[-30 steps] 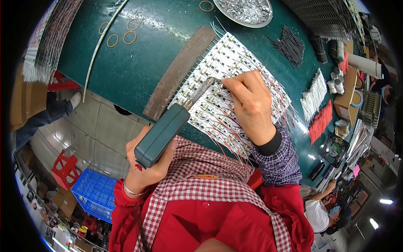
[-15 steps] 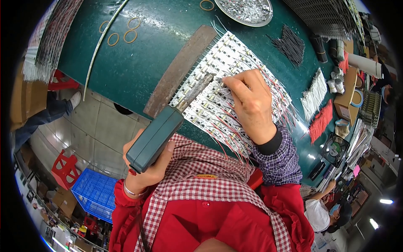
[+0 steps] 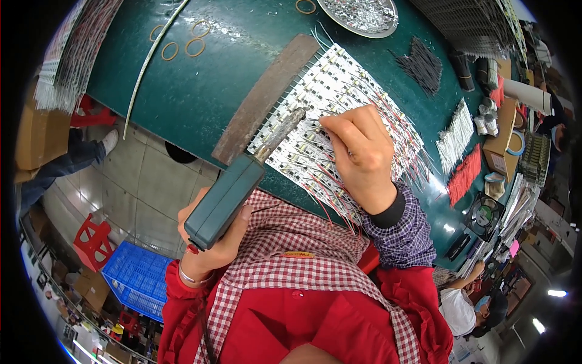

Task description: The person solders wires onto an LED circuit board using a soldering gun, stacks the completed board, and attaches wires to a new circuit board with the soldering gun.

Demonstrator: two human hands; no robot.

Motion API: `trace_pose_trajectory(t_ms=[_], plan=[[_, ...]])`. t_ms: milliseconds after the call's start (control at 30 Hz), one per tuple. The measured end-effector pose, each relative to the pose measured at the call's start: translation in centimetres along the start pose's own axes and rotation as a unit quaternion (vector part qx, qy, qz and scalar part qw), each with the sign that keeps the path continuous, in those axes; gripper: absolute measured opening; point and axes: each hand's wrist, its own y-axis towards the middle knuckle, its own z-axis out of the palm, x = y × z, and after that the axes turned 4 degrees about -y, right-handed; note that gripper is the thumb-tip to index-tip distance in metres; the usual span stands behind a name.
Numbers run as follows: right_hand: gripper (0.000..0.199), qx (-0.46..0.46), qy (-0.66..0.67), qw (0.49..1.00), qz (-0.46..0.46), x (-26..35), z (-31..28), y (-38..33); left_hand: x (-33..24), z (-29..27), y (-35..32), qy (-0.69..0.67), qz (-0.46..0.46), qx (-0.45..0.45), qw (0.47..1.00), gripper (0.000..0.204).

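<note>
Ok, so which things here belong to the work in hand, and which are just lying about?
Seem part of it:
green tool in the left hand
white wired boards under the right hand
brown bar beside them

Seem just lying about:
red stool
blue crate

yellow label (image 3: pixel 298 255) on checked apron (image 3: pixel 285 276), round label (image 3: pixel 483 215) on black fan (image 3: pixel 473 213), lettering unreadably small

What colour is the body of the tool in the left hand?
The tool body is dark green, as the head view shows.
</note>
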Motion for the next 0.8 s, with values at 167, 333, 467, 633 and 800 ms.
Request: trace_pose_trajectory(t_ms=[167,333,467,633,800], plan=[[0.023,0.022,-0.015,1.000,-0.007,-0.10,0.19,-0.28,-0.02,0.02,-0.21,-0.007,-0.015,0.007,1.000,0.023],[0.022,0.028,-0.032,0.999,-0.011,-0.06,0.27,-0.28,-0.41,-0.04,0.03,0.000,-0.027,0.018,0.999,0.024],[0.022,0.034,-0.042,0.998,-0.013,-0.05,0.25,-0.27,-0.50,-0.14,0.17,0.009,-0.020,0.034,0.999,0.025],[0.022,0.039,-0.049,0.998,-0.016,0.04,0.16,-0.20,-0.77,-0.12,0.21,0.014,-0.035,0.045,0.998,0.024],[0.023,0.046,-0.056,0.997,-0.019,0.05,0.11,-0.23,-0.70,-0.21,0.28,0.018,-0.027,0.052,0.998,0.021]])
